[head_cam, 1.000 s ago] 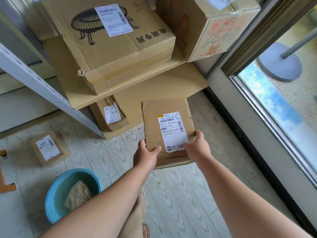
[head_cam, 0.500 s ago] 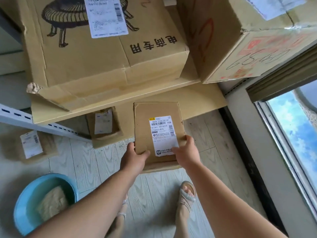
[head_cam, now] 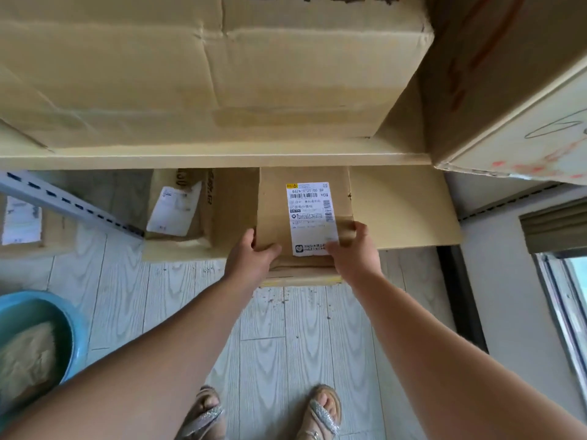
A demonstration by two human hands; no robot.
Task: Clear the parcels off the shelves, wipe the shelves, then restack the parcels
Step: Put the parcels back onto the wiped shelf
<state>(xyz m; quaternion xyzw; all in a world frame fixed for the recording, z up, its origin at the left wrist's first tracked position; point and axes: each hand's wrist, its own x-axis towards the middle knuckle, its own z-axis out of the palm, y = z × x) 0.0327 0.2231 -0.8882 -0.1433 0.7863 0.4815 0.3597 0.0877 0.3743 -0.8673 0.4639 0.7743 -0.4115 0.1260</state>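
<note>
I hold a flat brown parcel (head_cam: pixel 276 204) with a white shipping label in both hands, its far end under the upper shelf board (head_cam: pixel 222 158). My left hand (head_cam: pixel 251 254) grips its near left corner and my right hand (head_cam: pixel 354 249) grips its near right corner. The parcel lies over the bottom shelf (head_cam: pixel 403 211), which is lined with cardboard. A smaller labelled parcel (head_cam: pixel 181 204) sits on that shelf to the left. Two large cardboard boxes, one wide (head_cam: pixel 206 68) and one with red marks (head_cam: pixel 514 90), stand on the upper shelf.
A blue basin (head_cam: pixel 68 325) holding a beige cloth (head_cam: pixel 25 357) stands on the floor at lower left. Another labelled parcel (head_cam: pixel 23 223) lies on the floor at far left behind a grey slotted shelf post (head_cam: pixel 70 204). A window frame (head_cam: pixel 559 300) is at right. My sandalled feet are below.
I have leaned in and down, and both hands have pushed the flat parcel forward onto the bottom shelf, under the upper board. The grip is unchanged.
</note>
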